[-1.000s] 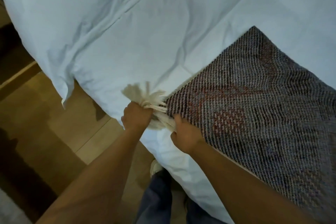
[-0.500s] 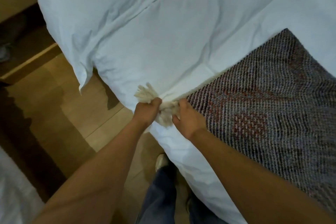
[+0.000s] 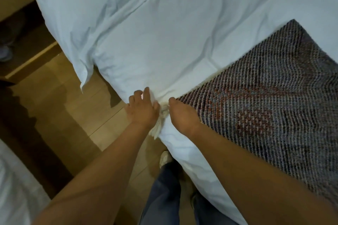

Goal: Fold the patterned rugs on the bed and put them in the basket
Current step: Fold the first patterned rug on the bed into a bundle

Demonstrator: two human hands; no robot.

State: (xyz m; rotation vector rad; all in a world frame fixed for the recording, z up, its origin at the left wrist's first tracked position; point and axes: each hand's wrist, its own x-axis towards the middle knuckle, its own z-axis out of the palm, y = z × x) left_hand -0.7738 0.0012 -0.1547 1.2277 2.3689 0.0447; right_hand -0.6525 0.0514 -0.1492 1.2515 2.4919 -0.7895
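Standing at the side of the bed (image 3: 164, 33), a person leans over its near edge; the head camera looks down along both bare forearms. A patterned rug (image 3: 265, 115), woven in grey, blue and rust red, lies flat on the white bedding to the right and runs out of frame. Its near-left corner sits right at the mattress edge.

A second ago the left hand held the cream tassel (image 3: 160, 124) fanned upward out of a closed fist. Now the tassel hangs down over the bed's edge between the two wrists. The left hand (image 3: 142, 109) has opened, its fingers spread and pressing on the bedding just beside the tassel. The right hand (image 3: 182, 115) keeps its place, thumb on top of the rug's corner and fingers curled out of sight beneath, pinching that corner.

To my eye the fringe has been let go and the corner is ready to lift for a fold. The basket is not in view.

Open white bedding stretches beyond the rug, up and to the left, giving room to carry the corner across. The mattress edge runs directly under both hands, with wooden floor (image 3: 64, 111) below. The person's jeans (image 3: 164, 188) stand close against the bed.
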